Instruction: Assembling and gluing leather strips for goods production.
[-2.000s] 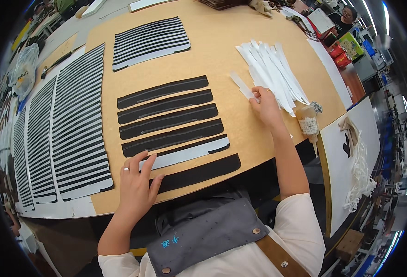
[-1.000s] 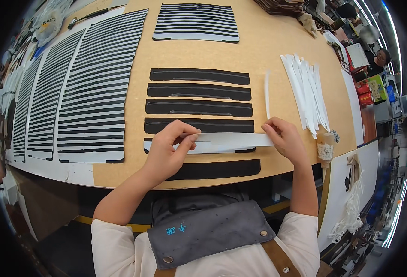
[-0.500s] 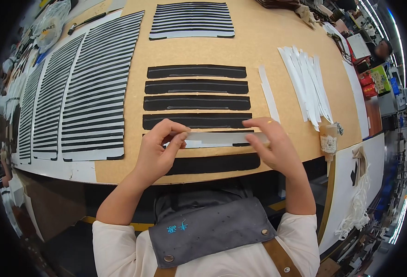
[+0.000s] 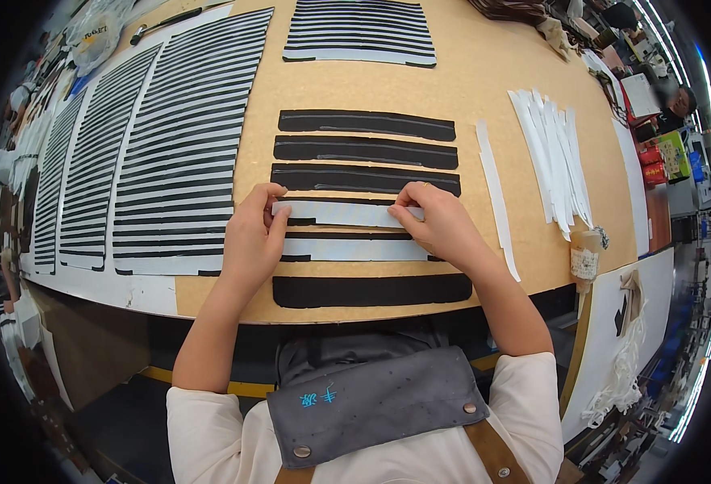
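Both my hands pinch the ends of a narrow white strip point(image 4: 339, 213). It lies along a black strip point(image 4: 297, 222), whose edges show above and below it. My left hand point(image 4: 252, 230) grips the left end between thumb and fingers, and my right hand point(image 4: 442, 224) grips near the right end, hiding it. Directly below, another black strip carries a white strip point(image 4: 359, 249). Nearest me lies a plain black strip point(image 4: 371, 291). Farther up are three black strips point(image 4: 365, 151) with thin glossy lines along them.
Right of my hands lie a loose white strip point(image 4: 496, 198) and a fanned pile of white strips point(image 4: 550, 161). A small bottle point(image 4: 585, 260) stands by the table's right edge. Striped black-and-white sheets point(image 4: 182, 153) cover the left; another striped sheet point(image 4: 359, 32) and a hammer point(image 4: 166, 27) lie farther back.
My hands have moved the held white strip away from me, from over the lower black strip onto the one above. My right fingers, spread before, now pinch the strip.
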### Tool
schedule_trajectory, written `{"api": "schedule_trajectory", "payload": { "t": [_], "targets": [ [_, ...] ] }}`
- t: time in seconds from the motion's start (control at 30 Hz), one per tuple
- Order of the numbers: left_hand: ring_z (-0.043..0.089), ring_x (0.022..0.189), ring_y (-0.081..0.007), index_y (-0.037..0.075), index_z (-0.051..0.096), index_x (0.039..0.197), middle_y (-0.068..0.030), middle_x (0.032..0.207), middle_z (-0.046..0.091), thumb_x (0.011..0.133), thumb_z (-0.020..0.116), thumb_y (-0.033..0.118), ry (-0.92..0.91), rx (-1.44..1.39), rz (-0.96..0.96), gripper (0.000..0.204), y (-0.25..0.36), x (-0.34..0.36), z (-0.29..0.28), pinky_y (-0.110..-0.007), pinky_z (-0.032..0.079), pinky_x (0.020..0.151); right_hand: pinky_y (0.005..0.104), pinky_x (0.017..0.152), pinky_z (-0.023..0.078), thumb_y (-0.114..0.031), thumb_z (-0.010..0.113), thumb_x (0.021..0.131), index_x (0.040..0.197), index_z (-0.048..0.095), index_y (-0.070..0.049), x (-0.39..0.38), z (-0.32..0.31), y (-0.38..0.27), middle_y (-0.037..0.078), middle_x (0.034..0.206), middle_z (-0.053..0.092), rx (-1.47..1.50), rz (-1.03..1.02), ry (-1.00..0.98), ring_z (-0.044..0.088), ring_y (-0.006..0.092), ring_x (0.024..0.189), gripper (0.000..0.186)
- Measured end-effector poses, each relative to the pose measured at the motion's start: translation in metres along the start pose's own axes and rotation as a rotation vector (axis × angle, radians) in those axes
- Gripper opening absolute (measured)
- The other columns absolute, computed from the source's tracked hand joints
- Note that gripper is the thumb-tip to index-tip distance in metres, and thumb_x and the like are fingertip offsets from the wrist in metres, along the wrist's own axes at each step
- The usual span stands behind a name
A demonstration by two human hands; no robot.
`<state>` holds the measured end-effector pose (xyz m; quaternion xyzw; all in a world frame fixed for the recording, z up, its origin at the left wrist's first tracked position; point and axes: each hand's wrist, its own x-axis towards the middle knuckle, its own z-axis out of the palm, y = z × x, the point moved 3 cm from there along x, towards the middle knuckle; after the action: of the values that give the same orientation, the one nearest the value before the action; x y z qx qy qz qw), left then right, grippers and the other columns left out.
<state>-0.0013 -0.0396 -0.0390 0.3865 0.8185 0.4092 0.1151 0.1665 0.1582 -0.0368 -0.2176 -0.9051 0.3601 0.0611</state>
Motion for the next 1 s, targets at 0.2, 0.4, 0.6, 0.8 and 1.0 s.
{"api": "schedule_trajectory", "payload": {
  "t": [0.2, 0.4, 0.6, 0.8, 1.0],
  "targets": [
    [0.052, 0.064, -0.0192, 0.002, 0.058, 0.109, -0.008, 0.077, 0.055, 0.087, 0.063, 0.005, 0.007, 0.06, 0.003, 0.022, -0.006, 0.001, -0.001, -0.032, 0.045, 0.062, 0.0374, 0.072, 0.049, -0.02, 0.065, 0.088, 0.088, 0.06, -0.002, 0.005, 0.004, -0.006, 0.013, 0.087, 0.065, -0.06, 0.055, -0.049, 0.063, 0.0298, 0.083, 0.019],
    [0.052, 0.066, -0.0209, 0.001, 0.057, 0.108, -0.0084, 0.077, 0.054, 0.086, 0.063, 0.004, 0.012, 0.1, 0.02, 0.022, -0.007, 0.001, -0.001, -0.034, 0.044, 0.063, 0.0377, 0.069, 0.049, -0.019, 0.065, 0.088, 0.086, 0.059, -0.004, 0.007, 0.008, -0.006, 0.01, 0.087, 0.066, -0.116, 0.039, -0.035, 0.064, 0.0292, 0.08, 0.017],
    [0.053, 0.067, -0.0229, 0.001, 0.058, 0.107, -0.0085, 0.076, 0.055, 0.086, 0.063, 0.004, 0.014, 0.122, 0.048, 0.022, -0.006, 0.0, 0.0, -0.035, 0.043, 0.064, 0.0367, 0.065, 0.049, -0.019, 0.066, 0.087, 0.084, 0.059, -0.007, 0.006, 0.01, -0.006, 0.007, 0.08, 0.064, -0.146, -0.062, 0.02, 0.064, 0.0268, 0.074, 0.014],
    [0.053, 0.074, -0.0242, 0.002, 0.058, 0.106, -0.0091, 0.081, 0.056, 0.085, 0.063, 0.004, -0.021, 0.142, 0.015, 0.022, -0.004, -0.001, -0.001, -0.036, 0.043, 0.069, 0.0356, 0.06, 0.048, -0.019, 0.066, 0.087, 0.083, 0.059, -0.008, 0.006, 0.011, -0.005, 0.006, 0.077, 0.063, -0.188, -0.12, 0.045, 0.062, 0.025, 0.067, 0.015],
    [0.052, 0.099, -0.03, 0.004, 0.059, 0.106, -0.0106, 0.105, 0.056, 0.083, 0.063, 0.002, 0.088, 0.421, 0.251, 0.024, 0.01, -0.004, -0.005, -0.042, 0.039, 0.088, 0.035, 0.057, 0.047, -0.019, 0.067, 0.087, 0.082, 0.059, -0.008, 0.006, 0.011, -0.004, 0.006, 0.075, 0.062, -0.196, -0.171, 0.064, 0.061, 0.0242, 0.064, 0.014]
  ]
}}
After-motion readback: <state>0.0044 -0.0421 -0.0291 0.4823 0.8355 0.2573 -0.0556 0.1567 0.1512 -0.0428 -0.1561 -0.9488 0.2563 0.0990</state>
